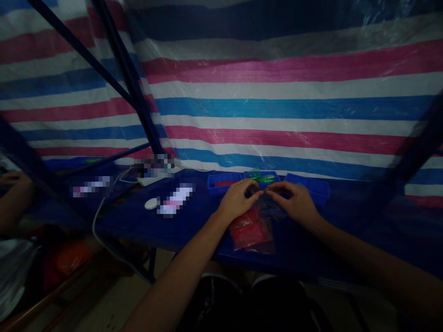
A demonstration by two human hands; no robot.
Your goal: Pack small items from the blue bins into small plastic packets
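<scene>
The blue bins point(306, 188) blocked the far side of the hands point(266, 198); between the white disc point(151, 204) and left forearm point(197, 253), bare tabletop point(204, 219) left passage.

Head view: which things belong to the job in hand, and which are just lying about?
Likely in the job:
- left hand and right hand, fingertips close together; any held piece too dark to identify
- red packets
- dark pile
- blue bins
- green pieces

Likely just lying about:
- white disc
- blurred-out slab
- white cable
</scene>
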